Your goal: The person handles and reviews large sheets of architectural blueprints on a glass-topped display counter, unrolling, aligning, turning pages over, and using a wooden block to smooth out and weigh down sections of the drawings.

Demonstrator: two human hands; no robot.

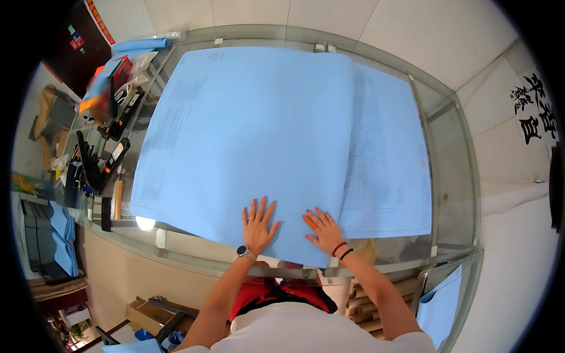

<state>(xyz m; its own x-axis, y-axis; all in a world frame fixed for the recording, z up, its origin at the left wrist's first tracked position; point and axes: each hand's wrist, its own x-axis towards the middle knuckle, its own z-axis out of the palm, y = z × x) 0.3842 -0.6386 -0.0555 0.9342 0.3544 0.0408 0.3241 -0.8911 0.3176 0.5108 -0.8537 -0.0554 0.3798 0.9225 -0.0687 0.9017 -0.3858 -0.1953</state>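
Observation:
A large light-blue drawing sheet [247, 135] lies spread over a glass table [453, 176], covering a second printed blue sheet [388, 159] that shows on the right. My left hand [258, 226] rests flat on the top sheet near its front edge, fingers spread, a watch on the wrist. My right hand [322, 230] lies flat beside it, close to the sheet's right edge, with bracelets on the wrist. Neither hand holds anything.
Several large black staplers [112, 159] and office clutter line the table's left side, with a rolled blue sheet [141, 44] at the far left corner. Cardboard tubes [368, 306] stand under the table. More blue sheets [441, 303] hang at lower right.

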